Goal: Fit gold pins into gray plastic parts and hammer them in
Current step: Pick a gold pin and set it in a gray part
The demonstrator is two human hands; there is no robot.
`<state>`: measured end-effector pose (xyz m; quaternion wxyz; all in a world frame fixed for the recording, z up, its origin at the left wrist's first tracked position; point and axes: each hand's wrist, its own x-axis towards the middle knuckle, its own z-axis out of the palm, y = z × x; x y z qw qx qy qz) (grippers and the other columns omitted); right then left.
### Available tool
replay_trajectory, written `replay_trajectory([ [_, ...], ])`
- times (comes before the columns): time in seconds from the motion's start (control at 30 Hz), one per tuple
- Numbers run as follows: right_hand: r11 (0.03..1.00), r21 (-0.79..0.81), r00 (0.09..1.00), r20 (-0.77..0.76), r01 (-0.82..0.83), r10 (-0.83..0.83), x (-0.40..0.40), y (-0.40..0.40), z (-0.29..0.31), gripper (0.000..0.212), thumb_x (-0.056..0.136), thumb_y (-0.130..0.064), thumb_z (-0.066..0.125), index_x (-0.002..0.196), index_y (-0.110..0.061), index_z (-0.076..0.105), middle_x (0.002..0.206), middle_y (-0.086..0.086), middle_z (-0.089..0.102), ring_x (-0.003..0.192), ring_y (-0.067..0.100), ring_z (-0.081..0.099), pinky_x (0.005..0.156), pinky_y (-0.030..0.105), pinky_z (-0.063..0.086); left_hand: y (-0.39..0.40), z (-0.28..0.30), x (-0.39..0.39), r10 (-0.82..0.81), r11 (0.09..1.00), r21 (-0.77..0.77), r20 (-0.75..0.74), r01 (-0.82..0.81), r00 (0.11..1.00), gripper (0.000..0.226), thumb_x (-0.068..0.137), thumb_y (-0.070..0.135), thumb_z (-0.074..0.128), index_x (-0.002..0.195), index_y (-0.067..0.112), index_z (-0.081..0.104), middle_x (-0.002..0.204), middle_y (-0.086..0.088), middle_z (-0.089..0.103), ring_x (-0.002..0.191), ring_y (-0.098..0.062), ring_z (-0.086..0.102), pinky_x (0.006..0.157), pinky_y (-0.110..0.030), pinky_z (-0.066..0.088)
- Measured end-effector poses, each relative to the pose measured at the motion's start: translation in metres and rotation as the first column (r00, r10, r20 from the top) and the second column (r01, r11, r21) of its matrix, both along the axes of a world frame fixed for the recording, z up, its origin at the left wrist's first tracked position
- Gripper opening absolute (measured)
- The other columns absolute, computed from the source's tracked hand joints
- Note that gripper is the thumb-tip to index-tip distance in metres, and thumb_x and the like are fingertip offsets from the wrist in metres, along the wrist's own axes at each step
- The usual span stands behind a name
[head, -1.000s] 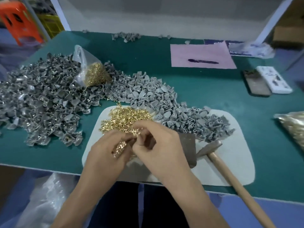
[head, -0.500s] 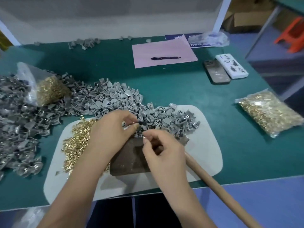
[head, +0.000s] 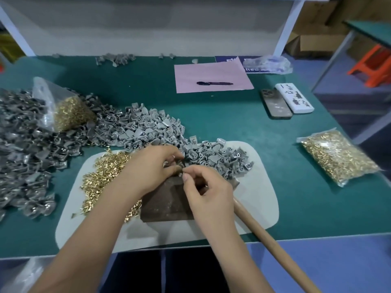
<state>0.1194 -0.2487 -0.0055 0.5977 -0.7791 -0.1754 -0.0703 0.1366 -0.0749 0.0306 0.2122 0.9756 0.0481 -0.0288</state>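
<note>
- Gray plastic part (head: 176,163): a single piece, held at the near edge of the loose gray pile (head: 213,158), just above the dark block (head: 167,203); mostly hidden by fingers.
- Left hand (head: 148,168): thumb and forefinger curled round the gray plastic part, pinching it.
- Right hand (head: 208,195): fingertips drawn together against the part, apparently pinching a gold pin; the pin itself is too small to make out.
- Step, as judged: pin being fitted to the part; hammering not yet done.
- Risks, as judged: the pin may slip from the fingertips into the piles and be lost; a pin seated crooked may bend under the hammer; fingers near the block are exposed to a blow.
- Loose gold pins (head: 101,176): heaped on the white mat (head: 262,199), left of the block, partly under the left forearm.
- Hammer (head: 273,244): lies on the mat, wooden handle running off the near table edge; head hidden behind the right hand, so that hand must free itself before lifting it.
- Larger gray heap (head: 23,144): far left on the green table (head: 222,123).
- Bags of pins: one open (head: 69,112) at left, one sealed (head: 338,157) at right, well apart.
- Farther back: pink sheet (head: 211,76) with pen (head: 214,83); phone (head: 275,104) beside a white box (head: 295,99).
</note>
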Motion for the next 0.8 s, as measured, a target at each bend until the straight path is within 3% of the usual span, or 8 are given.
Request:
replay_trajectory([
  [0.13,0.998,-0.056,1.0,-0.009,-0.019,0.018,0.005,-0.001,0.0,0.015,0.09,-0.013,0.07,0.094,-0.026,0.075,0.09,-0.017,0.072,0.092,0.007,0.068,0.083,0.023,0.052,0.001,-0.001,-0.012,0.01,0.996,-0.093,0.156,0.005,0.988,0.023,0.095,0.034,0.063,0.117,0.038,0.07,0.097,0.02,0.062,0.089,0.0,0.058,0.084,-0.034,0.053],
  [0.23,0.994,-0.095,0.998,-0.036,-0.045,0.041,0.009,-0.001,0.0,0.015,0.09,-0.017,0.071,0.092,-0.031,0.073,0.089,-0.022,0.072,0.089,0.001,0.068,0.079,0.019,0.052,0.001,-0.003,-0.034,0.132,0.965,-0.255,0.299,-0.054,0.945,0.018,0.096,0.034,0.061,0.112,0.039,0.068,0.097,0.025,0.062,0.094,0.007,0.056,0.082,-0.019,0.049],
  [0.3,0.992,-0.11,0.996,-0.078,-0.057,0.048,0.011,-0.001,0.0,0.014,0.09,-0.021,0.071,0.09,-0.034,0.072,0.086,-0.023,0.071,0.084,0.003,0.068,0.075,0.029,0.057,-0.002,-0.005,-0.058,0.237,0.927,-0.362,0.368,-0.097,0.899,0.014,0.096,0.038,0.059,0.109,0.042,0.064,0.099,0.026,0.063,0.097,0.007,0.058,0.077,-0.008,0.043],
  [0.37,0.991,-0.115,0.992,-0.119,-0.062,0.048,0.012,-0.001,0.001,0.011,0.091,-0.023,0.072,0.089,-0.034,0.072,0.083,-0.023,0.071,0.079,0.006,0.068,0.068,0.042,0.06,-0.007,-0.009,-0.082,0.314,0.872,-0.478,0.386,-0.103,0.867,0.009,0.096,0.045,0.056,0.104,0.044,0.061,0.102,0.027,0.065,0.098,0.005,0.06,0.073,-0.005,0.042],
  [0.43,0.991,-0.115,0.989,-0.137,-0.063,0.047,0.011,-0.002,0.003,0.011,0.092,-0.024,0.073,0.088,-0.034,0.072,0.079,-0.021,0.07,0.075,0.008,0.067,0.066,0.047,0.06,-0.011,-0.013,-0.098,0.348,0.829,-0.551,0.375,-0.095,0.859,0.004,0.099,0.042,0.057,0.101,0.043,0.061,0.099,0.022,0.067,0.093,0.0,0.063,0.068,-0.006,0.043],
  [0.57,0.993,-0.085,0.987,-0.145,-0.086,0.073,0.005,-0.006,0.012,0.012,0.093,-0.021,0.073,0.089,-0.032,0.073,0.078,-0.018,0.07,0.074,0.01,0.067,0.067,0.043,0.06,-0.016,-0.019,-0.112,0.372,0.798,-0.59,0.326,-0.121,0.869,0.005,0.095,0.034,0.063,0.097,0.038,0.065,0.092,0.017,0.07,0.084,-0.006,0.064,0.062,-0.009,0.043],
  [0.7,0.992,-0.08,0.992,-0.088,-0.095,0.088,-0.009,-0.018,0.017,0.011,0.093,-0.018,0.072,0.088,-0.028,0.073,0.081,-0.013,0.071,0.077,0.01,0.067,0.07,0.019,0.05,-0.018,-0.023,-0.116,0.371,0.798,-0.589,0.315,-0.127,0.874,0.004,0.095,0.033,0.061,0.095,0.036,0.064,0.081,0.013,0.067,0.067,-0.007,0.058,0.054,-0.015,0.041],
  [0.8,0.985,-0.149,0.996,-0.012,-0.086,0.085,-0.018,-0.025,0.02,0.011,0.092,-0.018,0.073,0.088,-0.029,0.073,0.086,-0.013,0.071,0.085,0.011,0.067,0.072,0.015,0.045,-0.019,-0.023,-0.119,0.33,0.815,-0.569,0.304,-0.107,0.894,0.008,0.097,0.04,0.055,0.1,0.035,0.061,0.09,0.014,0.065,0.079,-0.007,0.059,0.065,-0.021,0.046],
])
